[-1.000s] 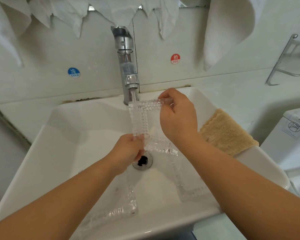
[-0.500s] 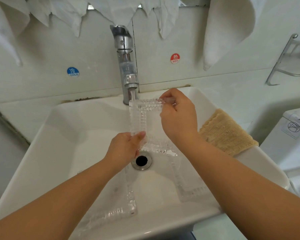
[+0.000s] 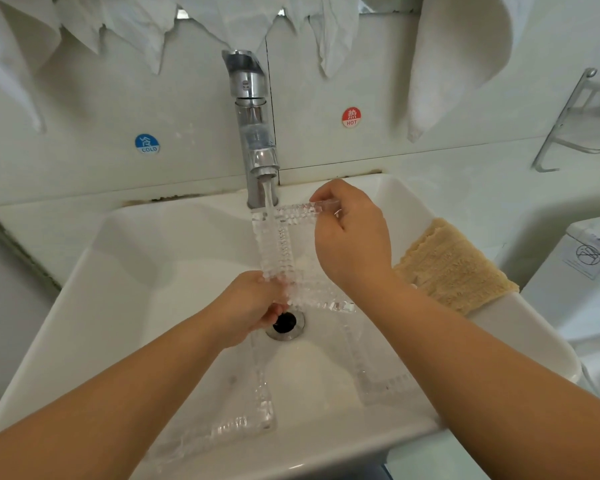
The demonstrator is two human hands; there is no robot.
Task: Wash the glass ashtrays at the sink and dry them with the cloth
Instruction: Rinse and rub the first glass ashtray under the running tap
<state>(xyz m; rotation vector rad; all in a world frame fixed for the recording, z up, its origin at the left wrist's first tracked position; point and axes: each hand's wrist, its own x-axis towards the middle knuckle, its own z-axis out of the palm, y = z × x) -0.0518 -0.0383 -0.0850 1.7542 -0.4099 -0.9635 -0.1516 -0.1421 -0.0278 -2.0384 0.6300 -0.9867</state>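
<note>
1. Since a moment ago the left hand (image 3: 253,304) has slid a little down and toward the drain (image 3: 285,323), and it now grips the near corner of the glass ashtray (image 3: 284,251) with curled fingers. The right hand (image 3: 350,233) has hardly moved.

2. The right hand pinches the far top edge of the ashtray between thumb and fingers. So both hands are closed on the same ashtray, one at each end.

3. The ashtray is held up on its edge, over the middle of the sink (image 3: 118,306), just above the drain. Water (image 3: 268,202) from the tap (image 3: 253,133) runs down onto its left side.

4. I think this is the washing step. The ashtray is being rinsed and is not dry yet.

5. Two more glass ashtrays lie flat in the bottom of the sink. One (image 3: 243,427) is near the front, under the left arm. The other (image 3: 378,379) is under the right arm. They are below the hands, and neither hand touches them.

6. The tan cloth (image 3: 454,268) lies on the right rim of the sink, just beside the right arm.

7. Next, the ashtray should likely be turned so water reaches every side. Wet glass is slippery, so the hands need a tight hold. Then comes the cloth.
</note>
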